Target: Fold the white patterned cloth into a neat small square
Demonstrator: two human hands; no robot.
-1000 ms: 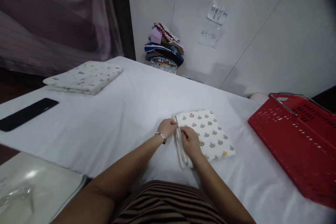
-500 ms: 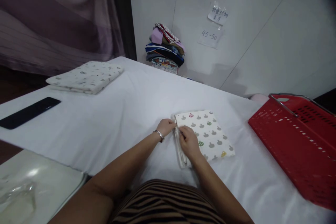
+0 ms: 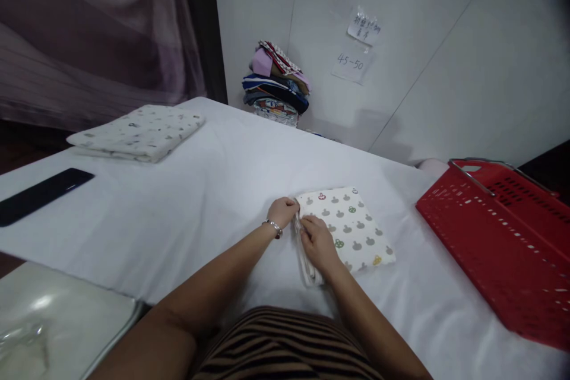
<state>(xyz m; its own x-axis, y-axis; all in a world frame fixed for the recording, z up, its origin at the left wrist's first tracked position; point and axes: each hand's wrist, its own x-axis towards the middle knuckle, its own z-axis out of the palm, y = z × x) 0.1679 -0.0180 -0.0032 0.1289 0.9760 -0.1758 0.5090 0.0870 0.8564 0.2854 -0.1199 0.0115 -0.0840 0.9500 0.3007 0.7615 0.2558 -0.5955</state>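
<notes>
A folded white cloth (image 3: 356, 228) with grey, red, green and yellow mushroom prints lies on the white-covered table (image 3: 249, 160) in front of me. My left hand (image 3: 284, 211), with a bracelet at its wrist, pinches the layered left edge of the cloth near its far corner. Close beside it, my right hand (image 3: 318, 241) is closed on the same edge, a little nearer to me. The fingertips of both hands are partly hidden in the cloth's layers.
Another folded printed cloth (image 3: 140, 132) and a dark flat slab (image 3: 44, 195) lie at the left. A red basket (image 3: 485, 249) stands at the right. Beyond the table are a pile of folded fabrics (image 3: 276, 86) and a wall with paper signs (image 3: 351, 64).
My left hand has shifted slightly up along the cloth's edge. The right hand stays on the edge, and the cloth keeps its place. The whole view has tilted a little.
</notes>
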